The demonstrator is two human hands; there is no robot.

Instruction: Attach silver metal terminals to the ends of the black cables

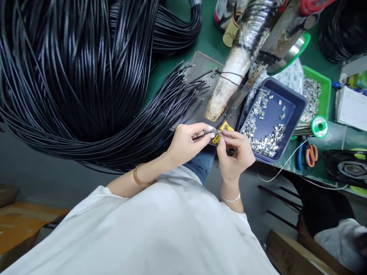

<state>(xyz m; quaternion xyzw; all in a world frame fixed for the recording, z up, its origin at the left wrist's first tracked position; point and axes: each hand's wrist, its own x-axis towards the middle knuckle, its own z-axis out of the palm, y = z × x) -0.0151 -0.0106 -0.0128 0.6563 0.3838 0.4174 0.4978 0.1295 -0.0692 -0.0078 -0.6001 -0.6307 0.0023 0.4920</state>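
My left hand (187,141) is closed in a pinch around a thin black cable (200,136), near its end. Facing it from the right is my right hand (236,151), its thumb and index finger drawn together at the cable's tip. Something small and greyish shows between those fingertips, too small to name. Just beneath the fingers lies a yellow piece (226,126), partly covered by them. Beside my right hand stands a dark blue tray (295,103) holding many small metal connector shells (268,145).
A huge bundle of black cables (71,76) fills the left. Wrapped tool-like bars (226,91) slant over a dark board (205,63). Right of the tray are a green bin (325,86), a wire spool (319,126), orange-handled pliers (311,156) and a fan (349,168). Another person (338,229) sits lower right.
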